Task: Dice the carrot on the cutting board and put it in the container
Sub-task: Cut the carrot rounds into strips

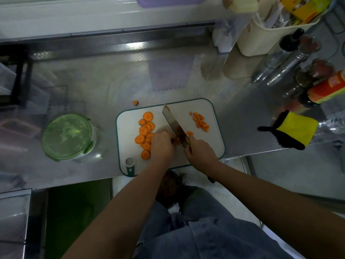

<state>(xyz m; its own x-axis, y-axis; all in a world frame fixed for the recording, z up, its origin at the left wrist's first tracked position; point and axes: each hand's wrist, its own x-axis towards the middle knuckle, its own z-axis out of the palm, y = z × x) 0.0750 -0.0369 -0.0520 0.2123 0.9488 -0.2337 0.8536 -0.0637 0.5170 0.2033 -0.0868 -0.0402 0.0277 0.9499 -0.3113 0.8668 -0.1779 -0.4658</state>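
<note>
legs: person is wearing faded blue denim jeans (205,230), stitched seams showing along the cloth | arms: both forearms are showing bare to the frame edge | hands: left hand (162,144) and right hand (200,151) are showing bare

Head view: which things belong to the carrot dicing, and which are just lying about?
In use: white teal-rimmed cutting board, orange carrot slices, diced carrot pile, steel cleaver, round green-lidded container.
Lying about: yellow-and-black cloth, cream plastic basket, red-and-yellow bottle.
</note>
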